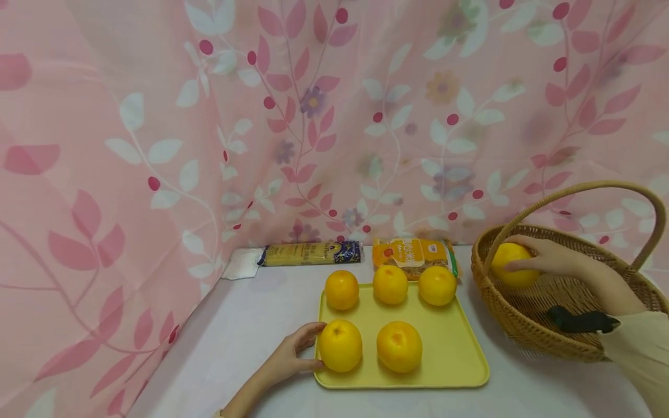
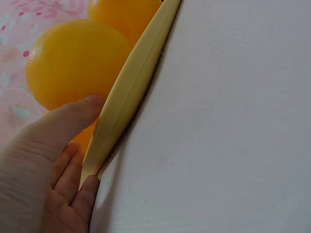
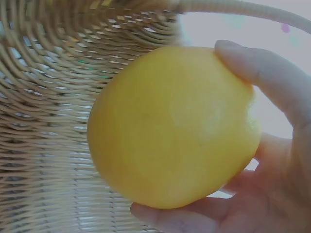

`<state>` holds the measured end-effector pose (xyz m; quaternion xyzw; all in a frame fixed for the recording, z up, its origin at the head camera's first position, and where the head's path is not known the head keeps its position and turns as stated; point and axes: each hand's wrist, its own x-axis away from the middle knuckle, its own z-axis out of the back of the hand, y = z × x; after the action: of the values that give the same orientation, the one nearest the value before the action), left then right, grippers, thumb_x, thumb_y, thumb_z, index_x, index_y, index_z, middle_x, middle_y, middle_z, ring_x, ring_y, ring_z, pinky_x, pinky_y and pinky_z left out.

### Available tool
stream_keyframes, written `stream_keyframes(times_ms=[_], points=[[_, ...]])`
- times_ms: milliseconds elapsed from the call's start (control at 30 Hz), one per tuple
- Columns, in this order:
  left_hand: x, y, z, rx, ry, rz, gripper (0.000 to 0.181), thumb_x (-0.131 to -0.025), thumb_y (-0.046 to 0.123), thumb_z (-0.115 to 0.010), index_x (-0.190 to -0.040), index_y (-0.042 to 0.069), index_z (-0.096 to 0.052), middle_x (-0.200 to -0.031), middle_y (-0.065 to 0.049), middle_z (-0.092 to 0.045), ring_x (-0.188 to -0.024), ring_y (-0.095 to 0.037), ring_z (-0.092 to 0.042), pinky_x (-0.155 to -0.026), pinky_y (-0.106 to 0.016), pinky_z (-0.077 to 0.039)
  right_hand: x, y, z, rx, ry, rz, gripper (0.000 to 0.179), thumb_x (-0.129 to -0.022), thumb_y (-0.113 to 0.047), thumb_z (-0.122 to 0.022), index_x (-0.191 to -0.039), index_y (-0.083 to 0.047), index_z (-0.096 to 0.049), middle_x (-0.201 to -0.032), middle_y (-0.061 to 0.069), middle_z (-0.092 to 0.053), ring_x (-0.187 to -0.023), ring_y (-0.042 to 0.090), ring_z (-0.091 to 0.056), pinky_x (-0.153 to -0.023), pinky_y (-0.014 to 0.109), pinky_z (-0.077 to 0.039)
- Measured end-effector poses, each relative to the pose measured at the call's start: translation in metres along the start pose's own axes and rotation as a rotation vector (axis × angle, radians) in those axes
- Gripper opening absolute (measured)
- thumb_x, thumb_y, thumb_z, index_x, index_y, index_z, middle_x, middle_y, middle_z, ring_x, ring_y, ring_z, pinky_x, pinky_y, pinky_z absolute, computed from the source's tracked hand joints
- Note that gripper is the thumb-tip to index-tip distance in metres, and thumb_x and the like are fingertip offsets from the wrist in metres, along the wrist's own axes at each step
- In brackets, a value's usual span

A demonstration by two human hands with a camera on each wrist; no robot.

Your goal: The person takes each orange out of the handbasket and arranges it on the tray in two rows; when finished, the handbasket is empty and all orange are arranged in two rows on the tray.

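In the head view my right hand (image 1: 556,258) grips an orange (image 1: 514,266) inside the wicker basket (image 1: 543,337). The right wrist view shows thumb and fingers around the sides of this orange (image 3: 175,128), with the woven wall behind it. My left hand (image 1: 295,351) is at the left edge of the yellow tray (image 1: 452,348), beside the front-left orange (image 1: 341,346). In the left wrist view the thumb (image 2: 77,114) lies against that orange and the tray rim (image 2: 129,87), other fingers by the rim. Several more oranges, such as one (image 1: 399,346) in front, are on the tray.
Behind the tray lie an orange food packet (image 1: 415,253), a yellow and blue packet (image 1: 310,253) and a white cloth or paper (image 1: 243,263). The basket's handle (image 1: 601,184) arches over it. A pink patterned curtain (image 1: 324,128) hangs at the back and left.
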<state>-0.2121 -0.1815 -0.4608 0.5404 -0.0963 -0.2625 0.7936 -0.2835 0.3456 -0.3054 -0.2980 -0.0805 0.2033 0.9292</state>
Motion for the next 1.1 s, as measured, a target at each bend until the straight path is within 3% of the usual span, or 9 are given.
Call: stream_keyframes(times_ms=[233, 633, 900, 1100], points=[[0.004, 0.025, 0.000, 0.018, -0.012, 0.005, 0.067, -0.077, 0.014, -0.072, -0.131, -0.001, -0.037, -0.132, -0.015, -0.042, -0.120, -0.022, -0.039, -0.098, -0.038, -0.033, 0.010, -0.010, 0.015, 0.067, 0.116, 0.015, 0.051, -0.087, -0.026, -0.057, -0.128, -0.004, -0.036, -0.107, 0.017, -0.049, -0.081, 0.025, -0.049, -0.062, 0.035, -0.044], [0.004, 0.025, 0.000, 0.015, -0.011, 0.006, 0.066, -0.076, 0.015, -0.072, -0.131, 0.000, -0.038, -0.132, -0.013, -0.042, -0.120, -0.023, -0.039, -0.098, -0.036, -0.034, 0.027, -0.017, 0.011, 0.072, 0.267, 0.090, 0.056, -0.084, -0.014, -0.063, -0.130, 0.002, -0.037, -0.098, 0.010, -0.054, -0.074, 0.011, -0.050, -0.059, 0.024, -0.046], [0.005, 0.025, -0.001, 0.017, -0.016, 0.013, 0.065, -0.077, 0.014, -0.072, -0.131, 0.000, -0.038, -0.131, -0.014, -0.042, -0.120, -0.024, -0.040, -0.098, -0.037, -0.034, 0.038, -0.021, 0.003, -0.031, 0.357, 0.148, 0.053, -0.080, -0.005, -0.065, -0.129, -0.003, -0.044, -0.095, -0.014, -0.056, -0.073, 0.010, -0.056, -0.058, 0.022, -0.050], [0.003, 0.027, 0.001, 0.014, -0.016, -0.003, 0.065, -0.076, 0.012, -0.072, -0.131, 0.000, -0.038, -0.132, -0.014, -0.042, -0.120, -0.024, -0.038, -0.098, -0.037, -0.033, 0.042, -0.025, 0.003, -0.112, 0.359, 0.223, 0.055, -0.080, 0.004, -0.063, -0.131, -0.003, -0.043, -0.098, -0.013, -0.058, -0.074, 0.011, -0.057, -0.061, 0.019, -0.051]])
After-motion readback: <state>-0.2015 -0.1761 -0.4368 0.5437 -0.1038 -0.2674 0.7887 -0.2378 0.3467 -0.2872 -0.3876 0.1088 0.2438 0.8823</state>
